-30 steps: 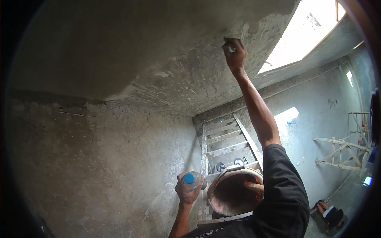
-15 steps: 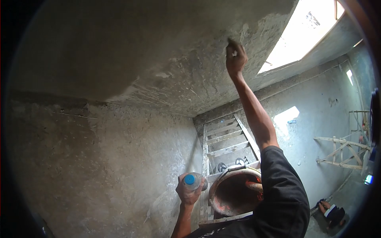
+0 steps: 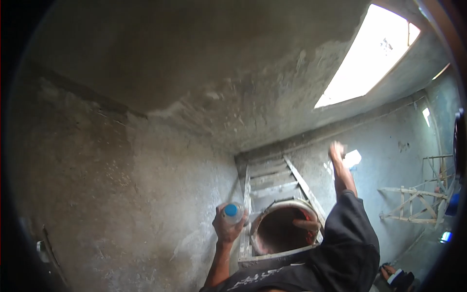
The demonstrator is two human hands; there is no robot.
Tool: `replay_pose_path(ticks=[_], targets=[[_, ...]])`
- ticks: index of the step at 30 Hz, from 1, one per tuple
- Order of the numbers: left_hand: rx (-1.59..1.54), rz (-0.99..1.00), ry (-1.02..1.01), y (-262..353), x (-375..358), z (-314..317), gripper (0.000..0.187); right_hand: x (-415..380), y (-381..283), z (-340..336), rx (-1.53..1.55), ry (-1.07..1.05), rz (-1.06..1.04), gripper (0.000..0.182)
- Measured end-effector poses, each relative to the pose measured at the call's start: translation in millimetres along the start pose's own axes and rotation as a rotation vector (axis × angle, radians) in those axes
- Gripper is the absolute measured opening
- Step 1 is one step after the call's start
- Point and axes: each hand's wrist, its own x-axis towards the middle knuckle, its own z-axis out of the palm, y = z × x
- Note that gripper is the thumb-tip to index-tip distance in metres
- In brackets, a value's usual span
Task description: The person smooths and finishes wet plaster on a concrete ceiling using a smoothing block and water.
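My left hand point(image 3: 226, 228) is wrapped round a clear plastic bottle point(image 3: 237, 217) with a blue cap point(image 3: 230, 209), beside the ladder's left rail. Raised and smeared by motion, my right hand point(image 3: 335, 152) has its fingers curled; I cannot make out what is in them. It is in front of the far wall, below the bright opening. Between my arms a bucket point(image 3: 256, 236) sits at the ladder top, dark inside with reddish patches. A rounded, light-brown piece point(image 3: 306, 225) sticks into view at its right side.
The wooden ladder point(image 3: 275, 189) stands in the corner below me. Overhead is a rough, partly damp-looking ceiling point(image 3: 233, 92) with a bright opening point(image 3: 372, 56). A wooden frame point(image 3: 413, 204) is at right. Another person point(image 3: 399, 280) is low at the right edge.
My right hand has come down from the ceiling and moved right, to in front of the far wall. The view has shifted slightly. My left hand still holds the bottle.
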Motion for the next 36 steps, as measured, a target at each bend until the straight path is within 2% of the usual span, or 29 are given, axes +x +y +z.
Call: replay_pose_path(ticks=[1, 3, 4, 5, 6, 7, 8, 10, 11, 13, 16, 17, 18, 19, 20, 21, 22, 24, 25, 27, 30, 32, 34, 35, 36], targets=[[-0.007, 0.146, 0.055, -4, -1, 0, 0.05, -32, 19, 32, 0.183, 0.101, -0.076, 0.019], [-0.003, 0.167, 0.068, -5, 2, 1, 0.05, -66, 34, 56, 0.007, -0.279, -0.254, 0.02], [0.012, 0.16, 0.064, -7, -5, -2, 0.049, -108, 37, 56, 0.552, -0.084, -0.097, 0.023], [-0.031, 0.058, 0.001, 8, -2, -3, 0.049, -139, 35, 54, 0.634, 0.039, -0.096, 0.022], [-0.047, 0.074, 0.005, 19, 3, 1, 0.049, -153, 31, 44, 0.719, 0.183, -0.104, 0.024], [-0.042, 0.114, 0.008, 29, 1, 1, 0.049, -162, 32, 47, 0.821, 0.043, 0.08, 0.02], [-0.031, 0.152, 0.009, 37, 0, -2, 0.048, -188, 27, 17, 1.234, -0.104, 0.198, 0.037], [-0.013, 0.174, 0.004, 53, 3, -5, 0.049, -225, 12, -45, 1.637, -0.15, 0.269, 0.025], [-0.011, 0.185, -0.007, 64, 3, -8, 0.052, -239, 9, -65, 1.628, -0.162, 0.267, 0.025], [-0.009, 0.19, -0.011, 84, 3, -12, 0.055, -255, 3, -102, 1.934, -0.151, 0.272, 0.034], [-0.029, 0.105, -0.087, 118, 6, -17, 0.059, -273, -10, -157, 2.079, -0.169, 0.268, 0.04], [0.06, 0.09, -0.194, 128, 6, -18, 0.06, -278, -16, -172, 2.073, -0.178, 0.266, 0.04], [0.148, 0.072, -0.301, 136, 7, -18, 0.061, -282, -23, -187, 2.184, -0.24, 0.139, 0.038], [0.15, 0.054, -0.291, 139, 9, -15, 0.061, -287, -33, -201, 2.287, -0.315, 0.006, 0.036], [0.171, 0.121, -0.386, 138, 9, -10, 0.062, -294, -44, -216, 2.273, -0.348, 0.003, 0.036], [0.191, 0.187, -0.48, 137, 7, -7, 0.064, -301, -56, -229, 2.265, -0.353, -0.105, 0.035], [0.193, 0.165, -0.466, 139, 6, -3, 0.064, -306, -68, -238, 2.258, -0.353, -0.217, 0.033], [0.326, 0.124, -0.672, 143, 6, 7, 0.068, -306, -92, -230, 2.041, -0.249, -0.27, 0.032], [0.323, 0.105, -0.663, 142, 6, 11, 0.068, -312, -97, -239, 2.052, -0.305, -0.298, 0.033], [0.414, 0.115, -0.825, 140, 11, 20, 0.074, -309, -112, -233, 2.025, -0.308, -0.296, 0.031], [0.566, 0.148, -0.893, 136, 15, 30, 0.079, -308, -122, -230, 2.01, -0.294, -0.267, 0.03], [0.594, 0.106, -0.916, 138, 21, 36, 0.084, -304, -124, -221, 2.112, -0.412, -0.198, 0.031], [0.663, 0.11, -0.942, 142, 24, 40, 0.071, -299, -123, -211, 2.137, -0.487, -0.202, 0.033], [0.684, 0.127, -0.927, 140, 25, 44, 0.058, -296, -122, -206, 2.17, -0.554, -0.196, 0.034], [0.681, 0.121, -0.918, 142, 28, 45, 0.058, -295, -121, -208, 2.163, -0.56, -0.206, 0.034]])
